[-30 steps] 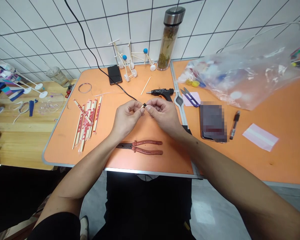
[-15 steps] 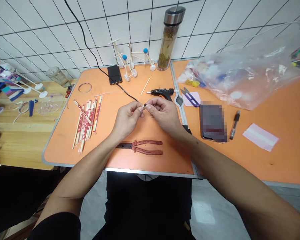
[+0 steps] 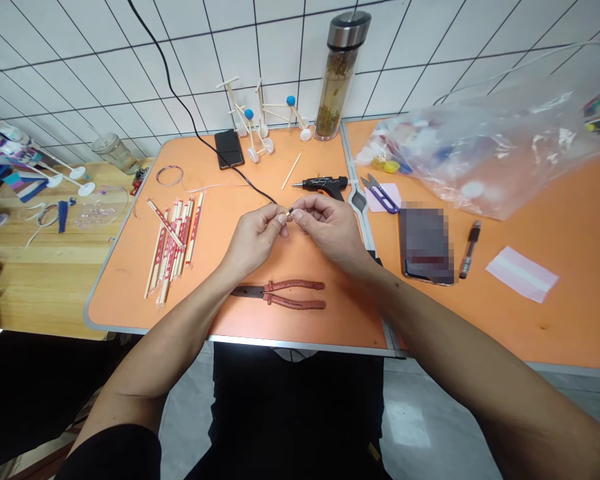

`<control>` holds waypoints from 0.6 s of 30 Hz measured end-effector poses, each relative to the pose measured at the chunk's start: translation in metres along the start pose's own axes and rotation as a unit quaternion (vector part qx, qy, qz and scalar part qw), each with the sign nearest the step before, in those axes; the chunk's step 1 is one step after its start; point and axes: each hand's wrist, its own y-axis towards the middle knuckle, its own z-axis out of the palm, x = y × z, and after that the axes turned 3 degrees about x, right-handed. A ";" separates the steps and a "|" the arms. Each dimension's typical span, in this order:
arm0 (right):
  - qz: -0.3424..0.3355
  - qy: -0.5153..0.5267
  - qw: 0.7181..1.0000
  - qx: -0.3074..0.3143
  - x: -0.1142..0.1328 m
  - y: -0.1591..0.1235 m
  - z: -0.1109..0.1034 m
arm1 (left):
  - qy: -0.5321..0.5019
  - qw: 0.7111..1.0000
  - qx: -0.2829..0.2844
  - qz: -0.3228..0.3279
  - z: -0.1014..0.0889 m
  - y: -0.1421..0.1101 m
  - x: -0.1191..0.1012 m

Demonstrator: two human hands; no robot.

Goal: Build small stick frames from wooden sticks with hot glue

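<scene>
My left hand and my right hand meet over the orange table, fingertips pinched together. Between them is a small pale piece with a dark end, mostly covered by the fingers, so its kind is unclear. A black hot glue gun lies just beyond my right hand. Nearer to me, pliers with red-brown handles rest below both hands. A thin bare stick lies beyond the fingertips. Several wrapped chopsticks are spread to the left of my left hand.
Stick models with blue balls and white wheels stand at the back beside a tall tea bottle. Thread snips, a phone, a pen and a plastic bag occupy the right. A black cable crosses the table.
Both hands stay in nearly the same place, still pinching the small piece, with only a slight shift at the fingertips. The surrounding objects have not moved.
</scene>
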 end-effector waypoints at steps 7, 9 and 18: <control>0.015 -0.008 1.000 0.007 0.006 0.000 0.000 | -0.100 0.994 0.025 -0.033 0.000 0.001 0.003; 0.023 0.004 1.000 0.005 0.009 0.000 0.001 | -0.148 0.988 0.016 -0.047 0.001 0.002 0.006; 0.049 0.034 0.998 0.005 0.009 0.000 0.003 | -0.110 0.991 -0.069 -0.014 -0.003 0.007 0.013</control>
